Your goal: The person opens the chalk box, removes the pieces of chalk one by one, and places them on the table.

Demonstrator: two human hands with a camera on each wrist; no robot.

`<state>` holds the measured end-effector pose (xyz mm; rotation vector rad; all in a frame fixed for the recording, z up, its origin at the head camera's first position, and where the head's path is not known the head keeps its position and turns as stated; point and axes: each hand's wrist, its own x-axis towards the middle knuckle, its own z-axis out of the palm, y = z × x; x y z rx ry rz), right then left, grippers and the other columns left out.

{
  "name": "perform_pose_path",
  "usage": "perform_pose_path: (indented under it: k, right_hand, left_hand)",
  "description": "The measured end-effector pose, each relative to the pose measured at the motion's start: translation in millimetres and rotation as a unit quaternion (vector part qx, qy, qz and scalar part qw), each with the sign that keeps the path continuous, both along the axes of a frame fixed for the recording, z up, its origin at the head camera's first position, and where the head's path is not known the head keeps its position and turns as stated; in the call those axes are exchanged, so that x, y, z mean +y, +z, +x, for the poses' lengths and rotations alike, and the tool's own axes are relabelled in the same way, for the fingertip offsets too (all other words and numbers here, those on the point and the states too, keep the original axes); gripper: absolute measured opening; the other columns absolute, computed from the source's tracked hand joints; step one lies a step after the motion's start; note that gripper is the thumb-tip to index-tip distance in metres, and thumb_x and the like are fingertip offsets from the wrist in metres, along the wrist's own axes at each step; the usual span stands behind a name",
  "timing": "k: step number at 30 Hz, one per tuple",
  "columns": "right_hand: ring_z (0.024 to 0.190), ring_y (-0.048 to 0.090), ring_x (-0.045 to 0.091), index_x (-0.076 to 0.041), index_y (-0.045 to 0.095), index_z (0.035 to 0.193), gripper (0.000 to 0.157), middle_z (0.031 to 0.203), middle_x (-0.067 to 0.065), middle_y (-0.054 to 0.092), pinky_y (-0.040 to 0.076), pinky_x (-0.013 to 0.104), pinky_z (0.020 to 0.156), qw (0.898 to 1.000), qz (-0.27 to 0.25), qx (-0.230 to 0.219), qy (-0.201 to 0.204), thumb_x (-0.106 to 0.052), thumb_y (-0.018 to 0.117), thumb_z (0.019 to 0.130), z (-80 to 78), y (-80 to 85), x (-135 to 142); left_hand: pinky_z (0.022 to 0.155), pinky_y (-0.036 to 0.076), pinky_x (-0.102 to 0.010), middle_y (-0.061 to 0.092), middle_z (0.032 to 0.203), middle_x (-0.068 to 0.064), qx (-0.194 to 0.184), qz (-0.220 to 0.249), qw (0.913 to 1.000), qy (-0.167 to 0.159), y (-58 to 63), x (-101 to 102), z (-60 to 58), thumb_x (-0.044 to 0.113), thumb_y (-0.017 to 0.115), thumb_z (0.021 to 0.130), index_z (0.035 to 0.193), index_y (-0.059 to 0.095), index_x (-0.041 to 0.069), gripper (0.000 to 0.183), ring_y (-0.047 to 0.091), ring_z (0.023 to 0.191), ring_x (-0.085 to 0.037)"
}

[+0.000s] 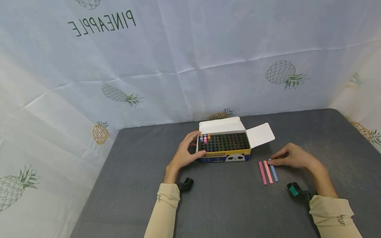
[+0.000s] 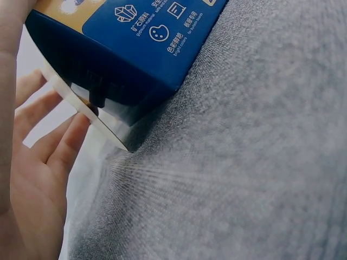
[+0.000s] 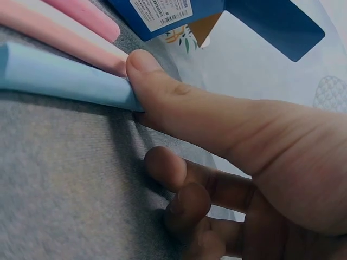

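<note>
Blue chalk [image 1: 274, 173] lay just right of two pink sticks [image 1: 268, 172], its far end behind the thumb [image 3: 162, 89] of the right hand [image 1: 293, 158]; whether that hand pinched it, I could not tell. The left hand [image 1: 185, 152] clasped the box [image 1: 214, 158]; only its wrist view showed a flap [image 2: 111, 119] there. Grey table [image 1: 226, 205] stretched nearer, cut off below

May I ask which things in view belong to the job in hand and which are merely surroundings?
Part of the job: open box, sticks in its holes, blue stick, light pink stick, dark pink stick.

Surroundings: pineapple-print backdrop, left wristband, right wristband.
</note>
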<state>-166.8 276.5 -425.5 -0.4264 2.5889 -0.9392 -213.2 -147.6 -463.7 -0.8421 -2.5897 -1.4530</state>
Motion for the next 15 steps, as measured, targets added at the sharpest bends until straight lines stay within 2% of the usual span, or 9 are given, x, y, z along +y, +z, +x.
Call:
perform_pose_path:
  k: [3, 9, 15]
  right_hand:
    - [0.081, 0.054, 0.0, 0.001, 0.079, 0.111, 0.033, 0.106, 0.016, 0.078, 0.047, 0.022, 0.067, 1.0, 0.002, 0.003, -0.001, -0.023, 0.081, 0.088, -0.1, -0.5, -0.6]
    - [0.09, 0.062, 0.004, 0.0, 0.08, 0.108, 0.031, 0.109, 0.019, 0.078, 0.052, 0.024, 0.071, 1.0, 0.002, 0.004, 0.005, -0.024, 0.081, 0.088, 0.5, 0.4, -1.1]
    - [0.089, 0.062, 0.003, -0.001, 0.08, 0.109, 0.031, 0.109, 0.019, 0.078, 0.052, 0.025, 0.071, 1.0, 0.002, 0.002, 0.006, -0.023, 0.081, 0.088, -0.3, 0.1, -1.4]
  left_hand:
    - [0.104, 0.053, -0.05, 0.041, 0.16, -0.008, -0.001, -0.001, 1.0, 0.002, -0.2, 0.0, 0.1, 0.076, 0.063, 0.086, 0.155, 0.044, 0.021, 0.09, 0.056, 0.131, -0.03]
    - [0.105, 0.053, -0.047, 0.04, 0.161, -0.006, -0.004, -0.002, 1.0, 0.0, -0.7, 0.4, -0.8, 0.079, 0.061, 0.085, 0.156, 0.044, 0.021, 0.093, 0.057, 0.129, -0.028]
    - [0.104, 0.053, -0.048, 0.041, 0.16, -0.006, -0.002, 0.0, 1.0, -0.001, -0.5, 0.6, -1.2, 0.08, 0.06, 0.084, 0.155, 0.044, 0.021, 0.094, 0.058, 0.128, -0.028]
